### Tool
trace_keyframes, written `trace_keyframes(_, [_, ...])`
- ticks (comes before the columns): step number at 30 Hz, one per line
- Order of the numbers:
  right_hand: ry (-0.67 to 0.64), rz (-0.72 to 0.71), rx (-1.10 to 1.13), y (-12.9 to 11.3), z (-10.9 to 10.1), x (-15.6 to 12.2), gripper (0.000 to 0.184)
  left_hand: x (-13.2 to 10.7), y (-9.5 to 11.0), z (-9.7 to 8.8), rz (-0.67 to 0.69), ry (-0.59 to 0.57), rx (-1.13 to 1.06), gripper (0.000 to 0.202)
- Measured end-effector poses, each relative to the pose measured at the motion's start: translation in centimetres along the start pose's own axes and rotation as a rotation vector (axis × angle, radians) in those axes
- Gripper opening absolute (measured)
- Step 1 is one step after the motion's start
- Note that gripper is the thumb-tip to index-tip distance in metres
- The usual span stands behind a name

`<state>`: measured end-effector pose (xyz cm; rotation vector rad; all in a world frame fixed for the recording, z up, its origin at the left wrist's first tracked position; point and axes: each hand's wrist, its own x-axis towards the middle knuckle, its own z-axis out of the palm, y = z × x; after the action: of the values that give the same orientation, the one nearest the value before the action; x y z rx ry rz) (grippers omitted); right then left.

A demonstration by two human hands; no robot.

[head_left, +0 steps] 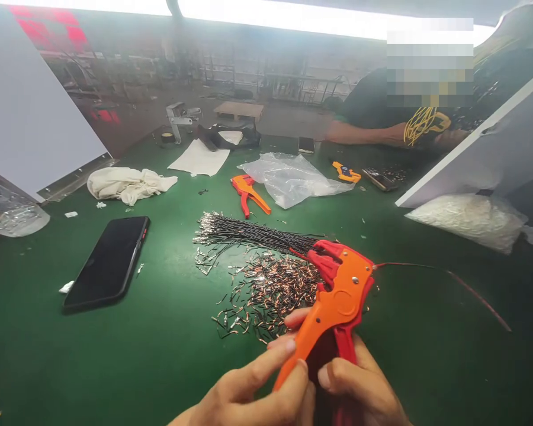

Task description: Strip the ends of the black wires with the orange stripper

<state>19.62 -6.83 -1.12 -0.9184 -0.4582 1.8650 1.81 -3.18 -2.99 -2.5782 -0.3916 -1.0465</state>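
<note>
on green workbench (48, 355), workshop behind

Reading no legible word, brand or number anywhere. Spotting at one o'clock, on a co-worker's dark shirt (368, 100), a yellow scribbled print (426, 123), too tangled for reading. Noticing at eleven o'clock a red panel (48, 29), blurred. Seeing at two o'clock a keypad device (382, 176), keys too small. Finding no readable mark at five o'clock on the orange wire stripper (337, 290).
</note>
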Motion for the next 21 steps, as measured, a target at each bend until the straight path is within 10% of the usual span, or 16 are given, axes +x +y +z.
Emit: trace_keyframes(21, [-0.005, 0.206, -0.191, -0.4, 1.4, 0.1, 0.047, 0.0, -0.8, -0.7, 0.105, -0.047, 0.105, 0.026])
